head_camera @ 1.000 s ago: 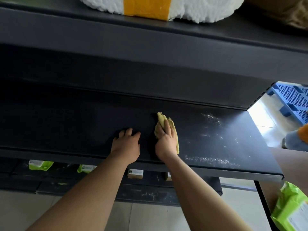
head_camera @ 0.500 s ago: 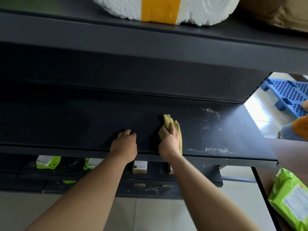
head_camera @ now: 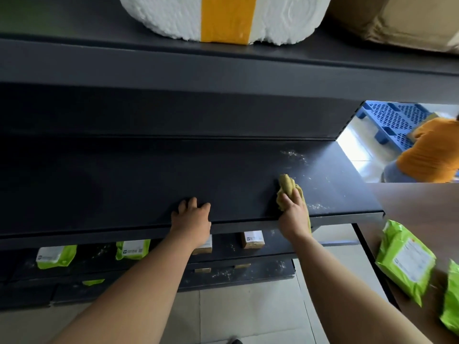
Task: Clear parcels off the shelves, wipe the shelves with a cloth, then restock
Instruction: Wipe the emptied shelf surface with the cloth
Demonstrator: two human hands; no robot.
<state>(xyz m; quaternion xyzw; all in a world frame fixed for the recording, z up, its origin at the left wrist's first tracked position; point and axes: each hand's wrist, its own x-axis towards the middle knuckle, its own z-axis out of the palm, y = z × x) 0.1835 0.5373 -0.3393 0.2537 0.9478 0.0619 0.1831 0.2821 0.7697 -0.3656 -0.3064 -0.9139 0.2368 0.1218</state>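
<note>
The dark shelf [head_camera: 124,194] carried white dust [head_camera: 293,155] at its right end. The left hand [head_camera: 192,217] rested slack on the front edge. The right hand [head_camera: 294,214] gripped the yellow cloth [head_camera: 288,188] beside that dust. Firm, overlapping strokes rightward would probably clear it best.

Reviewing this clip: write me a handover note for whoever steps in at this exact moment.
Left hand: open, resting on the front edge of the middle shelf.
Right hand: grips the yellow cloth, pressed on that shelf.
Done: this shelf is cleared of parcels.
Left: white dust at its right end; lower-shelf parcels not yet cleared; green parcels on the side surface likely await restocking.
</note>
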